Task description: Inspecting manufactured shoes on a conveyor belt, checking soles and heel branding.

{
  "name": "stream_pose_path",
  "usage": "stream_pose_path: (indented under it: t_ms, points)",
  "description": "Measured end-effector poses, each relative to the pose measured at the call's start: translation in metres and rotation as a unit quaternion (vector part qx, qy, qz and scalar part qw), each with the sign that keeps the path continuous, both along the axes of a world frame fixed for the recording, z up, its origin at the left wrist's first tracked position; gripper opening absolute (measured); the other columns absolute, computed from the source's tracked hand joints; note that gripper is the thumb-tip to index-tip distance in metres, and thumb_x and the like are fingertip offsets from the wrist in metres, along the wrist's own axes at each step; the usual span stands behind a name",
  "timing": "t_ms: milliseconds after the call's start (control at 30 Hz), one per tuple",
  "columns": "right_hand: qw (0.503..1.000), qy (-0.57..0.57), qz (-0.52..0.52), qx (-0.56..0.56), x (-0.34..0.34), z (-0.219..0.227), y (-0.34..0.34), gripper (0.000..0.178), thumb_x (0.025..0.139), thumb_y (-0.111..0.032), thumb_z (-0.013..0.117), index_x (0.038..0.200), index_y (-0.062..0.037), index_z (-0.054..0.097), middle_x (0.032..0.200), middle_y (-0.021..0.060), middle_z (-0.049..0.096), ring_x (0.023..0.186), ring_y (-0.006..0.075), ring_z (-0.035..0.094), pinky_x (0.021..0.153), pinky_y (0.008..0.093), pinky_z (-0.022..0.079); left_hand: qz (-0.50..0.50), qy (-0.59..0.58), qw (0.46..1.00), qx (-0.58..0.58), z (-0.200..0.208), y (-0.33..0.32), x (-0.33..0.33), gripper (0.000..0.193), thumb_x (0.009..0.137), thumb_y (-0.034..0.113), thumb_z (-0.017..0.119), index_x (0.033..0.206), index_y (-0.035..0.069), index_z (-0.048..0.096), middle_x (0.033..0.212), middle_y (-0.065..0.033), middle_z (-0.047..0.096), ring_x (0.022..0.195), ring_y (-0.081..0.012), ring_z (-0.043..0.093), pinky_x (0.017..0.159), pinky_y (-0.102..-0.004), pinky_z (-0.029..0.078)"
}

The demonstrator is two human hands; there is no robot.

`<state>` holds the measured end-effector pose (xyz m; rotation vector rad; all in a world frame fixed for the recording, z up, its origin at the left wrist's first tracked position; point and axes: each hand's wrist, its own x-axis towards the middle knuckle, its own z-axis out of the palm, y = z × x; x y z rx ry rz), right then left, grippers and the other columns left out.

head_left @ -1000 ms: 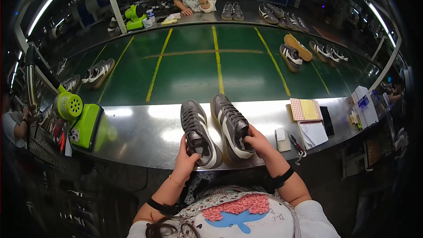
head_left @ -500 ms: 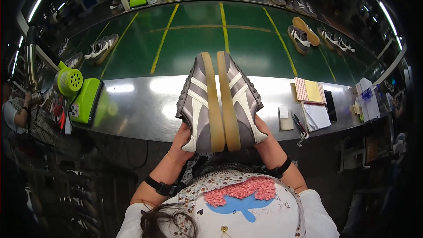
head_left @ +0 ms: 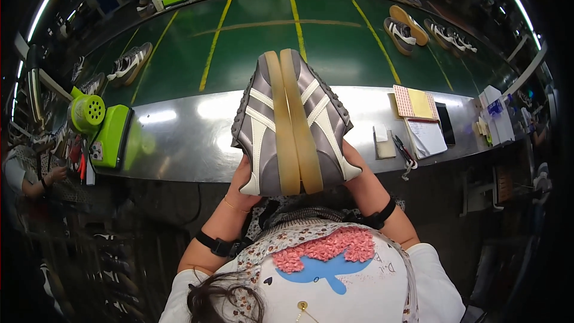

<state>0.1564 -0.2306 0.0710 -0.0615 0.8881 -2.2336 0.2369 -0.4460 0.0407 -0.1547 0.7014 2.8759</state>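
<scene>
One grey sneaker (head_left: 260, 137) is held in the left hand (head_left: 242, 173), its matching sneaker (head_left: 320, 134) in the right hand (head_left: 351, 157), both above the near edge of the steel tabletop (head_left: 191, 152), fingers hidden behind them. Sole to sole, they seem held to line up in length. They hide the tabletop's middle, between a lime-green machine (head_left: 112, 137) toward its left end and a notepad (head_left: 426, 137) toward its right.

Left sneaker (head_left: 260, 137) | right sneaker (head_left: 315, 113) | grey, white-striped | tan soles (head_left: 286, 125) face-to-face | held, toes away

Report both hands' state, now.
Left hand, mostly hidden: holding a grey, white-striped, tan-soled sneaker.
Right hand, mostly hidden: holding the matching grey, white-striped sneaker.
</scene>
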Motion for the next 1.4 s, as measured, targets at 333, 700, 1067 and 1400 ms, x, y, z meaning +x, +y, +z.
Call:
stream_pose_path:
  t_ms: [333,700,1067,1400]
  points:
    - [0.996,0.055,-0.045,-0.062,0.007,0.003,0.014,0.059,0.080,0.002,0.045,0.137,-0.0050,0.030,0.128,0.0137,0.048,0.109,0.0204,0.055,0.094,0.0347,0.045,-0.075,0.058,0.995,-0.039,0.003,0.009,-0.015,0.054,0.092,0.032,0.040,0.138,0.006,0.031,0.137,-0.0155,0.040,0.124,-0.0321,0.041,0.105,-0.0435,0.031]
    - [0.588,0.497,-0.140,0.622,0.016,-0.015,0.024,0.058,0.077,-0.036,0.060,0.132,-0.0260,0.045,0.131,0.0210,0.039,0.120,0.0435,0.034,0.096,0.0568,0.032,-0.065,0.076,0.816,-0.570,0.082,0.041,-0.011,0.081,0.075,0.021,0.065,0.143,0.009,0.022,0.141,-0.0239,0.027,0.126,-0.0391,0.032,0.108,-0.0428,0.021]
    - [0.724,0.409,-0.142,0.537,-0.020,-0.058,0.050,0.058,0.085,-0.033,0.054,0.130,-0.0026,0.036,0.109,0.0173,0.046,0.103,0.0327,0.044,0.092,0.0388,0.036,-0.096,0.077,0.827,-0.549,0.046,0.043,-0.040,0.068,0.081,0.023,0.057,0.140,0.007,0.027,0.138,-0.0198,0.033,0.124,-0.0330,0.036,0.106,-0.0390,0.024]
    - [0.800,0.381,-0.125,0.447,-0.020,-0.060,0.049,0.062,0.085,-0.034,0.049,0.136,-0.0051,0.029,0.123,0.0251,0.047,0.112,0.0380,0.047,0.095,0.0411,0.037,-0.104,0.071,0.834,-0.538,0.025,0.032,-0.059,0.058,0.087,0.025,0.050,0.138,0.004,0.032,0.135,-0.0160,0.039,0.122,-0.0275,0.039,0.105,-0.0355,0.027]
